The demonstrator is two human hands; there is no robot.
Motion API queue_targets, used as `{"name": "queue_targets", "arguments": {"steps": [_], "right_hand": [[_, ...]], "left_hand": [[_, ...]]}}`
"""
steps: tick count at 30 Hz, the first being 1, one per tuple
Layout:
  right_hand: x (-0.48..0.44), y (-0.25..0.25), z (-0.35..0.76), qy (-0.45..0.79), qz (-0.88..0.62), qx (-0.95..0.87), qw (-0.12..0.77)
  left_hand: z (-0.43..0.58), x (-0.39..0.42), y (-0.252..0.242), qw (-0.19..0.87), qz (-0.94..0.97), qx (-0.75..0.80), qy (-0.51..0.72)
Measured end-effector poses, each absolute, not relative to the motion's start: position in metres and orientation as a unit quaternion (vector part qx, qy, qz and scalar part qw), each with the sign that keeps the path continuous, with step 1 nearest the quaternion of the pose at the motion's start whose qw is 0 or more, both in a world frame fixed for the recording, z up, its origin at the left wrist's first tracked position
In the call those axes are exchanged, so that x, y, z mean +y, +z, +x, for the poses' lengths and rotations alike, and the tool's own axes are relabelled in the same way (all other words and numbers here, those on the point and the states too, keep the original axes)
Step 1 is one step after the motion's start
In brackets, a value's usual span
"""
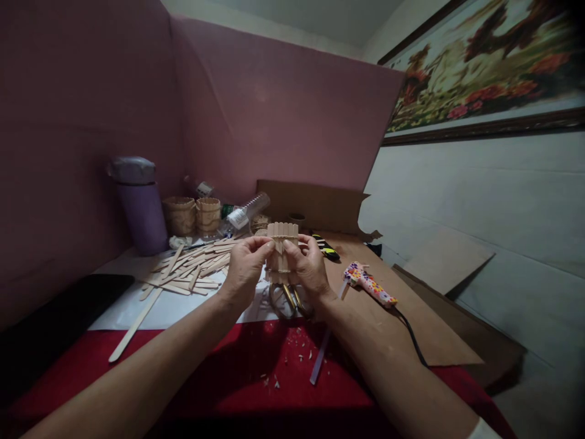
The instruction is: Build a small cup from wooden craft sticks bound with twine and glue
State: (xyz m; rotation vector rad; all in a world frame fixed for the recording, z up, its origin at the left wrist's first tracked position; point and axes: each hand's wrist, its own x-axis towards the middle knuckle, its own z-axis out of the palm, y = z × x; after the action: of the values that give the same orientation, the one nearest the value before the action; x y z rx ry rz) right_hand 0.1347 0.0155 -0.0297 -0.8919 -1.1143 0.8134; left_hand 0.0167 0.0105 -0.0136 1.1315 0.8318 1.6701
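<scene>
The left hand (pixel 247 268) and the right hand (pixel 308 265) hold a little stick panel (pixel 282 235) between them. The panel is made of flat wooden sticks set side by side, and it stands upright. Both hands are closed on it, the fingers and thumbs pinching its two sides. The panel is up in the air above the middle of the tabletop (pixel 237 372), which has a red cloth on it.

Right under the hands lie scissors (pixel 286 300). Just to the right is a colourful glue gun (pixel 370 283) on a brown cardboard sheet (pixel 420 329), and its black cord runs toward the right edge. A clear glue stick (pixel 320 356) lies near the right arm. To the left is a pile of craft sticks (pixel 192 268), close to the left hand. A purple bottle (pixel 139 207) and two small stick cups (pixel 194 214) stand at the back by the pink wall. The red part near the front edge is mostly open, with only small chips on it.
</scene>
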Motion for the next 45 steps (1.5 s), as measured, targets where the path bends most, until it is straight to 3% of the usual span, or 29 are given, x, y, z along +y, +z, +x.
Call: {"name": "queue_targets", "arguments": {"steps": [8,22,30,39,45], "right_hand": [[0.016,-0.032,0.135,0.368,-0.400,-0.498,0.676],[0.014,-0.030,0.133,0.423,-0.360,-0.462,0.692],[0.017,-0.028,0.137,0.421,-0.346,-0.461,0.701],[0.014,-0.027,0.136,0.384,-0.359,-0.494,0.693],[0.010,-0.025,0.135,0.369,-0.371,-0.502,0.688]], "left_hand": [[0.020,0.014,-0.024,0.414,0.482,0.361,0.683],[0.019,0.007,-0.028,0.124,0.631,0.315,0.698],[0.016,0.009,-0.026,0.215,0.599,0.292,0.713],[0.014,0.003,-0.020,0.163,0.618,0.340,0.690],[0.016,0.004,-0.022,0.231,0.583,0.359,0.691]]}}
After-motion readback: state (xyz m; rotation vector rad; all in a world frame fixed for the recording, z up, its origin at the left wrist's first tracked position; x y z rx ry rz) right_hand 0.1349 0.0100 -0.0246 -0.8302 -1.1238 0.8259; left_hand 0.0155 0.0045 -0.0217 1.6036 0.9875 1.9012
